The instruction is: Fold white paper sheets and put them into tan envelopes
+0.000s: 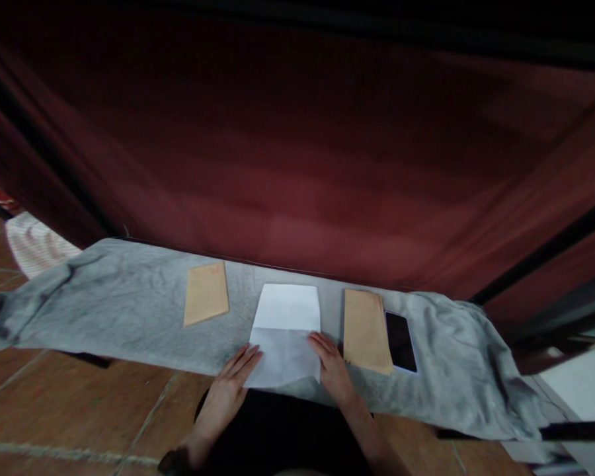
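Note:
A white sheet of paper (287, 306) lies in front of me on a grey cloth, with a crosswise crease and a greyer near half. My left hand (232, 378) rests on the near left edge of the sheet, its fingers stretched out and lying flat. On the right edge, my right hand (331, 365) touches the paper with extended fingers, close to the crease. Both thumbs are hard to make out. Just right of my right hand is a stack of brown envelopes (365, 329). Another brown envelope (206, 293) lies apart, farther left.
A dark-screened phone (400, 340) lies beside the stack. Grey cloth (129, 304) covers the long, narrow bench. Behind it hangs a dark red fabric panel (297, 198). Brown floor tiles (94, 403) show below. A white flat surface (582, 383) stands at far right.

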{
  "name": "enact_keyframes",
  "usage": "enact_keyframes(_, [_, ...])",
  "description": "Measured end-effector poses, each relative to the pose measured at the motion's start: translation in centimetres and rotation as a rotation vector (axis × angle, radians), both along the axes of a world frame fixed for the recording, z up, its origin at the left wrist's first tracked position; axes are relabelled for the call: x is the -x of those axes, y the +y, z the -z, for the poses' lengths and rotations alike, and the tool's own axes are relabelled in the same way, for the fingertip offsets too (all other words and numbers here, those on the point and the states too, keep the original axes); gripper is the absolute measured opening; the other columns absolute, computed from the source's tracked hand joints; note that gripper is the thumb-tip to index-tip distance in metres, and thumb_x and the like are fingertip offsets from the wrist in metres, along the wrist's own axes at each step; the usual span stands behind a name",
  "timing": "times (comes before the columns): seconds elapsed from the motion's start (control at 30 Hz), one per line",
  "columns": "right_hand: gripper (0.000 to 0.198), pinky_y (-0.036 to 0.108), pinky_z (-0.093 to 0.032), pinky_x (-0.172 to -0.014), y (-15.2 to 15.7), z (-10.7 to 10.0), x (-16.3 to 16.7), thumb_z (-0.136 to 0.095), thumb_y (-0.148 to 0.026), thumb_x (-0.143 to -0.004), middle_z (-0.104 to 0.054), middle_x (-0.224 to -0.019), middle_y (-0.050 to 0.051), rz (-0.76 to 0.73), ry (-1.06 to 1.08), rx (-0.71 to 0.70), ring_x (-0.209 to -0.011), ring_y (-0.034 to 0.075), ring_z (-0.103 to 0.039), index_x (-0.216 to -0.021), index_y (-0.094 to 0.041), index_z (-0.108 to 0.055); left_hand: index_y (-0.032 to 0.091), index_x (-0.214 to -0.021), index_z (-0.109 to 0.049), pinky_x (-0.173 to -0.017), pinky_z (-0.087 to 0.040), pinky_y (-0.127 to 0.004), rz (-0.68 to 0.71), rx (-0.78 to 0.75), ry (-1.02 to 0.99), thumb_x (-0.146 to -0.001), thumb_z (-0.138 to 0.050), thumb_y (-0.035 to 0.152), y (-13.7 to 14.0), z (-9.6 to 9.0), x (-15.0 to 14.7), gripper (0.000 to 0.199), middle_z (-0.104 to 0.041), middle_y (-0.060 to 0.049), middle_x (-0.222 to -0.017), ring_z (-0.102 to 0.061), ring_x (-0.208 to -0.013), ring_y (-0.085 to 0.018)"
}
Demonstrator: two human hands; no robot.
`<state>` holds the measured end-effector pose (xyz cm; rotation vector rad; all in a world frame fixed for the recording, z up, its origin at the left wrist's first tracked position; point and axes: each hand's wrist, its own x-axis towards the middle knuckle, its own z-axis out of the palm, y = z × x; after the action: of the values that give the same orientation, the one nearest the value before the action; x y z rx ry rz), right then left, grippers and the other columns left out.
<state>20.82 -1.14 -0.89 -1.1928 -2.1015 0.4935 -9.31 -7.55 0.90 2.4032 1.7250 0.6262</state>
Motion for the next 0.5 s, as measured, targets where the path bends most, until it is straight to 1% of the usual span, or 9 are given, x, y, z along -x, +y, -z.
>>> enact_keyframes(0.1, [0.076,0.045,-0.044,-0.114,0.2,-0.2,-0.3,-0.038,0.009,-0.073,-0.063,-0.136,0.003,-0.043,0.01,0.011,-0.13,0.019,-0.054,-0.135,-0.029,-0.06,0.029,-0.139,-0.057,-0.114,-0.042,-0.039,0.023,0.014,-0.054,-0.078,-0.041,0.003,0.4,-0.2,0.6,0.068,-0.056,0.0,-0.145,-0.051,-0.135,-0.019])
enact_keyframes(0.17, [0.078,0.047,-0.039,-0.117,-0.4,0.0,-0.6,-0.038,0.01,-0.071,-0.06,-0.14,0.002,-0.082,-0.064,0.02,-0.133,0.019,-0.052,-0.135,-0.029,-0.06,0.03,-0.141,-0.054,-0.115,-0.041,-0.039,0.028,0.032,-0.039,-0.075,-0.04,-0.001,0.3,-0.1,1.3,0.074,-0.053,0.001,-0.148,-0.049,-0.137,-0.019])
enact_keyframes(0.27, [0.079,0.047,-0.034,-0.12,-1.1,0.2,-1.1,-0.038,0.01,-0.069,-0.054,-0.146,0.003,-0.109,-0.152,0.072,-0.136,0.019,-0.049,-0.137,-0.026,-0.059,0.031,-0.144,-0.05,-0.116,-0.04,-0.042,0.073,0.051,0.068,-0.069,-0.04,-0.005,-0.2,0.6,2.0,0.084,-0.048,0.002,-0.152,-0.044,-0.14,-0.02])
enact_keyframes(0.33, [0.073,0.043,-0.037,-0.118,-1.1,0.0,-1.1,-0.036,0.009,-0.072,-0.059,-0.142,0.004,-0.072,-0.119,0.13,-0.133,0.017,-0.052,-0.131,-0.024,-0.064,0.031,-0.146,-0.047,-0.116,-0.039,-0.044,0.098,0.026,0.144,-0.071,-0.042,-0.005,-0.4,1.1,1.9,0.084,-0.045,0.002,-0.154,-0.041,-0.142,-0.022])
enact_keyframes(0.4, [0.064,0.038,-0.043,-0.114,-0.6,-0.6,-0.4,-0.035,0.005,-0.079,-0.064,-0.135,0.004,0.018,-0.038,0.177,-0.128,0.016,-0.057,-0.127,-0.023,-0.067,0.03,-0.149,-0.042,-0.117,-0.038,-0.045,0.098,-0.01,0.19,-0.075,-0.042,-0.002,-0.3,1.7,1.4,0.081,-0.043,0.0,-0.156,-0.04,-0.143,-0.022])
enact_keyframes(0.47, [0.055,0.037,-0.045,-0.112,-0.1,-1.5,1.0,-0.035,-0.003,-0.088,-0.064,-0.135,0.005,0.13,0.026,0.185,-0.125,0.017,-0.059,-0.132,-0.022,-0.063,0.027,-0.151,-0.04,-0.118,-0.037,-0.044,0.091,-0.033,0.213,-0.078,-0.04,-0.001,0.0,2.1,0.5,0.077,-0.043,-0.002,-0.156,-0.04,-0.143,-0.021])
enact_keyframes(0.5, [0.051,0.038,-0.045,-0.112,0.1,-1.8,2.0,-0.037,-0.009,-0.092,-0.063,-0.137,0.006,0.16,0.035,0.172,-0.126,0.018,-0.059,-0.136,-0.022,-0.06,0.026,-0.15,-0.04,-0.118,-0.036,-0.044,0.091,-0.039,0.221,-0.079,-0.039,-0.001,0.3,2.3,0.0,0.076,-0.043,-0.002,-0.156,-0.041,-0.142,-0.021])
